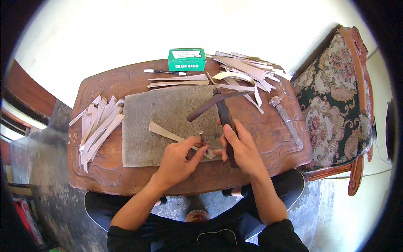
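Observation:
My left hand (178,158) pinches a short metal punch (201,137) with a shiny round top between thumb and fingers. It stands roughly upright over a pale, leather-like strip (164,132) lying on a grey slab (140,140). In my right hand (244,149) is a hammer (225,112), its dark handle gripped in the fist and its long, narrow head raised above the slab. My right fingertips come close to the strip's near end. The punch's lower tip is hidden by my left fingers.
Loose pale strips (98,126) are heaped at the table's left, with another pile (245,69) at the back right. A green box (187,59) and a pen (165,72) lie at the back of the wooden table (268,138). A pale-handled tool (287,122) rests right, near a floral chair (331,101).

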Demonstrator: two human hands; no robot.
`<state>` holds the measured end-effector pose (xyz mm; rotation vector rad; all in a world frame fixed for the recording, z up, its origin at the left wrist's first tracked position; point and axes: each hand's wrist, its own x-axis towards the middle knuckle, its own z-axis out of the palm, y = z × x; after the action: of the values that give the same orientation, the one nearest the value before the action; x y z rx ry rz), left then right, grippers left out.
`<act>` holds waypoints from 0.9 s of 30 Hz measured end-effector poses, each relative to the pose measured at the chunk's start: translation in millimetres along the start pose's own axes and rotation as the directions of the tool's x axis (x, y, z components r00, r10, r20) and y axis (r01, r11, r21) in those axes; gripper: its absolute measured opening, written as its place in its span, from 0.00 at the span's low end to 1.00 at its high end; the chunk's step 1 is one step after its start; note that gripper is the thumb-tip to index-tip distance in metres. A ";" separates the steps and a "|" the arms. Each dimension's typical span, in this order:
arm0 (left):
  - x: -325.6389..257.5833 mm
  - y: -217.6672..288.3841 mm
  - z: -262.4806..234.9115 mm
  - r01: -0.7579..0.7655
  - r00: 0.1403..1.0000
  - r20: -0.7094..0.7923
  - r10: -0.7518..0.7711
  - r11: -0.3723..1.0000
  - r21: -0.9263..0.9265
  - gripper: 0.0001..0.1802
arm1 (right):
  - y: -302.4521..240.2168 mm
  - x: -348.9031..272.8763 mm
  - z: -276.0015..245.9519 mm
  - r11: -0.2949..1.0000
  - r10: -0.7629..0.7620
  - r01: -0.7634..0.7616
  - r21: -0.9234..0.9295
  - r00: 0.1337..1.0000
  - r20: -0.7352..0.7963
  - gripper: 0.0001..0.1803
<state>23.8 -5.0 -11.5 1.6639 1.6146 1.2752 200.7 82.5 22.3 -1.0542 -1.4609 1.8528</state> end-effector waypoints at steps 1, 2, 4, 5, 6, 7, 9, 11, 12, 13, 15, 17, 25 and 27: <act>0.0 0.2 -1.3 0.011 1.000 0.016 -0.010 1.000 -0.003 0.06 | 0.8 0.4 0.4 1.000 -0.002 0.002 0.000 1.000 -0.003 0.21; -0.3 -0.8 -2.2 0.016 0.999 0.029 -0.015 1.000 -0.003 0.07 | 0.9 0.5 0.6 1.000 -0.002 0.002 -0.009 1.000 -0.002 0.21; -1.1 -2.7 -3.9 0.024 0.998 0.056 -0.024 1.000 -0.001 0.10 | 0.5 1.0 1.1 1.000 -0.003 0.003 -0.026 1.000 0.000 0.21; -1.5 -3.0 -4.0 0.027 0.998 0.057 -0.027 1.000 -0.010 0.10 | 0.7 1.4 1.0 0.999 0.000 0.000 -0.038 1.000 0.003 0.22; -2.0 -3.3 -4.1 0.031 0.998 0.059 -0.030 0.999 -0.020 0.10 | 1.0 1.7 0.7 0.999 0.003 -0.003 -0.050 1.000 0.006 0.23; -1.4 -3.3 -3.9 0.033 0.998 0.061 -0.031 0.999 -0.030 0.10 | 1.1 2.3 -0.2 0.998 0.005 -0.004 -0.061 1.000 0.009 0.24; -0.6 -2.9 -3.3 0.019 0.998 0.066 -0.017 0.999 -0.030 0.10 | 2.1 2.8 -0.9 0.999 -0.001 0.002 -0.051 1.000 0.009 0.23; -0.5 -2.3 -3.3 0.002 0.997 0.071 -0.001 1.000 -0.015 0.10 | 2.7 3.2 -0.3 0.999 -0.003 0.003 -0.047 1.000 0.010 0.23; -0.3 -1.3 -3.6 -0.009 0.997 0.075 0.009 1.000 0.000 0.10 | 2.4 3.2 0.1 0.999 -0.002 0.003 -0.049 1.000 0.011 0.23; -0.1 -0.9 -3.6 -0.021 0.997 0.079 0.019 1.000 0.015 0.10 | 2.3 3.4 0.2 0.999 -0.002 0.002 -0.051 1.000 0.010 0.23; -0.3 -1.4 -3.4 -0.026 0.996 0.089 0.023 0.999 0.035 0.09 | 3.2 4.4 -0.7 0.995 0.004 -0.004 -0.099 1.000 0.006 0.23; -0.2 -2.2 -2.5 -0.035 0.996 0.087 0.031 0.999 0.036 0.10 | 3.3 4.4 -1.0 0.993 0.006 -0.006 -0.117 1.000 0.004 0.23; -1.2 -3.6 0.0 -0.042 0.997 0.065 0.038 0.997 0.058 0.10 | 1.0 3.2 1.2 0.996 0.011 -0.011 -0.089 1.000 -0.005 0.22; -0.9 -3.3 1.1 -0.072 0.997 0.042 0.070 0.996 0.054 0.07 | 0.9 2.8 2.2 0.996 0.010 -0.011 -0.083 1.000 -0.016 0.22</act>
<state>23.3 -5.0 -15.0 1.7834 1.5940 1.2336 197.4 83.4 21.0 -1.1152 -1.5377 1.8000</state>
